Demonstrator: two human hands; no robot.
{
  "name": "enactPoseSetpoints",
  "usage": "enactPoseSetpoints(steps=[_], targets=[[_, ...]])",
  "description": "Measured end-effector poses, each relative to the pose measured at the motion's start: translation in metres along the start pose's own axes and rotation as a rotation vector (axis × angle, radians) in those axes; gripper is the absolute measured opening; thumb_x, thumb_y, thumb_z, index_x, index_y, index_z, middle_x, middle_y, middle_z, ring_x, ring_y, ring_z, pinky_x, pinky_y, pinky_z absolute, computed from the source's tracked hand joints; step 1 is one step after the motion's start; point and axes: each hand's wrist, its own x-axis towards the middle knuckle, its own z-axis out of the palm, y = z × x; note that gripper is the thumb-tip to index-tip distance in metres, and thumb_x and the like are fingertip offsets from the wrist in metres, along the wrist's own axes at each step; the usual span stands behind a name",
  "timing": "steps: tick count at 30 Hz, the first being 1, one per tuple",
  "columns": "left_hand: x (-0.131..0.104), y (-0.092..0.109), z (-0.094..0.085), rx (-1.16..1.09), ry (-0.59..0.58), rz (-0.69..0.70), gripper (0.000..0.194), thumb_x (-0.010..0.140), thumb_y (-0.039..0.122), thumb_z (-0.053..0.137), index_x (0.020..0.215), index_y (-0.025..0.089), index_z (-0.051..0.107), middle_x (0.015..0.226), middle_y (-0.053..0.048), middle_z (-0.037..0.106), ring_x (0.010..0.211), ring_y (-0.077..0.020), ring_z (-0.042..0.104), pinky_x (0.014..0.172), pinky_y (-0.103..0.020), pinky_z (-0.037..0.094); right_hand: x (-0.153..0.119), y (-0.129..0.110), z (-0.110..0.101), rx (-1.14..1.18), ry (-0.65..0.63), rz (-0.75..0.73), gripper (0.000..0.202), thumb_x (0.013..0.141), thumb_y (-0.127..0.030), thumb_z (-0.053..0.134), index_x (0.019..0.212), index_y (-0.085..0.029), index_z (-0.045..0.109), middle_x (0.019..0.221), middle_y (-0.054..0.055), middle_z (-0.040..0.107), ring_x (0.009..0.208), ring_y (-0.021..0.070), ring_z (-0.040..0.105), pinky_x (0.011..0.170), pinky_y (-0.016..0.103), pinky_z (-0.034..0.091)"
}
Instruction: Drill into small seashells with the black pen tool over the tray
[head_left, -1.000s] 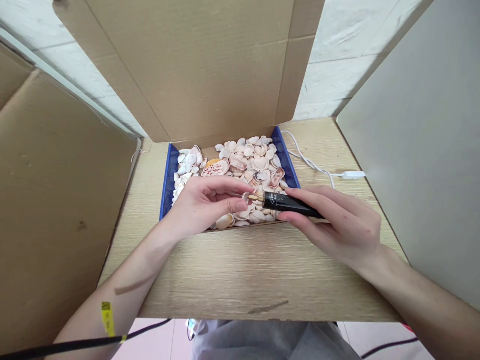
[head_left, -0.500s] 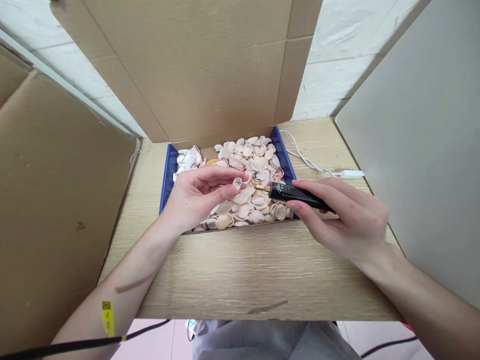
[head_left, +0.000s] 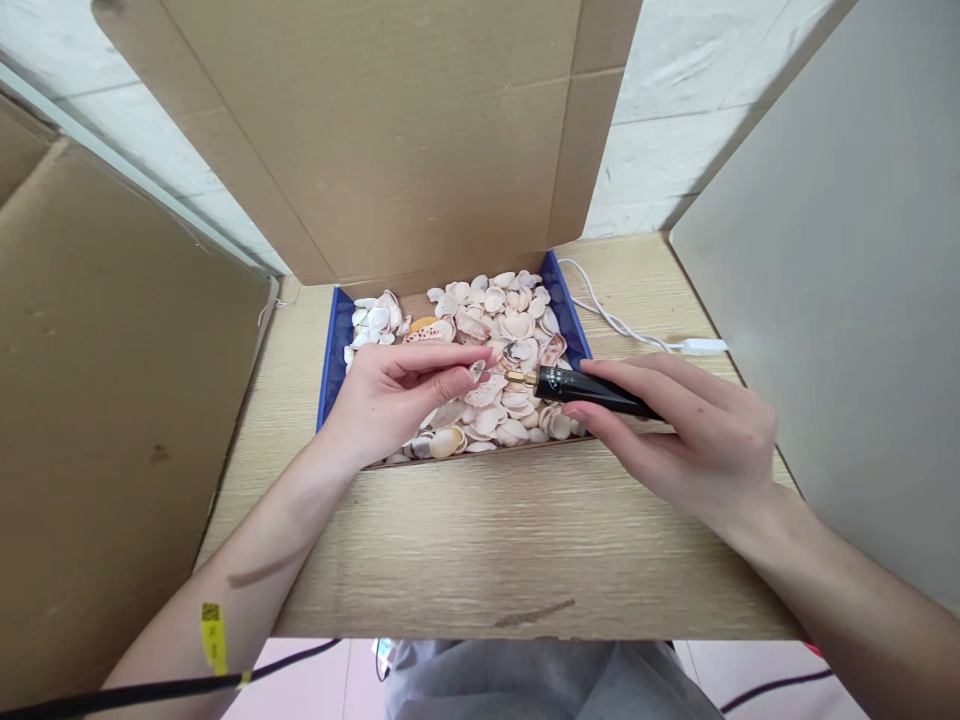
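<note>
Between the thumb and fingers of my left hand (head_left: 397, 395) is a small whitish seashell (head_left: 477, 371), mostly covered by the fingertips. My right hand (head_left: 690, 430) grips a black pen-shaped electric hand drill (head_left: 592, 391), its brass chuck pointing left at the shell. The thin bit is too fine for me to tell whether it touches the shell. Beneath both hands lies a shallow box with blue side walls (head_left: 568, 305), filled with many loose seashells (head_left: 517, 327), mostly white and cream. An orange shell (head_left: 422, 325) shows behind my left hand.
The box's cardboard lid (head_left: 390, 140) stands up at the back. A white cable (head_left: 600, 310) with a white connector (head_left: 701, 346) lies to the right on the wooden tabletop (head_left: 450, 550). Cardboard (head_left: 112, 400) walls the left side, a grey panel (head_left: 840, 300) the right.
My left hand has turned the shell more edge-on, so less of its face shows. The drill has shifted very slightly left.
</note>
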Motion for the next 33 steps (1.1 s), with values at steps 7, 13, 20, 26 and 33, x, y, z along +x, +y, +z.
enactPoseSetpoints(steps=[7,13,20,26,33], targets=[[0.0006,-0.0027,0.0004,-0.011,-0.047,-0.012,0.018,0.076,0.03,0.078,0.093,0.026,0.08,0.09,-0.004,0.079,0.083,-0.0196,0.073,0.076,-0.03,0.06,0.0005,0.0056,-0.0008,-0.027,0.028,-0.064,0.036,0.081,-0.023,0.074,0.115,-0.028,0.064,0.092,0.003,0.073,0.071,0.0173,0.067,0.065,0.032,0.056],[-0.0003,-0.003,0.0006,-0.058,-0.114,-0.108,0.022,0.074,0.031,0.08,0.093,0.021,0.08,0.076,-0.004,0.077,0.068,-0.0164,0.072,0.058,-0.023,0.057,0.0023,0.0088,-0.0011,-0.07,0.056,-0.112,0.037,0.08,-0.02,0.075,0.114,-0.027,0.063,0.093,0.005,0.072,0.075,0.0196,0.067,0.066,0.034,0.054],[-0.0006,0.0005,0.0019,-0.167,-0.089,-0.085,0.016,0.073,0.025,0.08,0.089,0.02,0.079,0.083,-0.004,0.078,0.074,-0.0168,0.073,0.068,-0.025,0.061,0.0032,0.0085,-0.0016,-0.024,0.003,-0.046,0.038,0.081,-0.021,0.074,0.116,-0.024,0.06,0.096,0.007,0.072,0.081,0.0214,0.068,0.069,0.035,0.055],[-0.0015,0.0014,0.0037,-0.219,-0.068,-0.03,0.015,0.073,0.018,0.08,0.087,0.023,0.079,0.086,-0.001,0.078,0.079,-0.0148,0.073,0.073,-0.022,0.061,-0.0023,0.0047,0.0011,0.037,-0.107,-0.059,0.023,0.086,-0.027,0.068,0.108,-0.022,0.062,0.088,0.003,0.073,0.07,0.0138,0.068,0.062,0.024,0.054],[-0.0041,0.0027,0.0054,-0.132,-0.092,-0.028,0.016,0.073,0.02,0.08,0.089,0.021,0.08,0.086,-0.004,0.078,0.077,-0.0156,0.073,0.07,-0.022,0.06,-0.003,0.0013,0.0006,0.01,-0.119,-0.089,0.022,0.086,-0.03,0.069,0.105,-0.021,0.063,0.087,0.002,0.075,0.066,0.0123,0.068,0.058,0.023,0.052]])
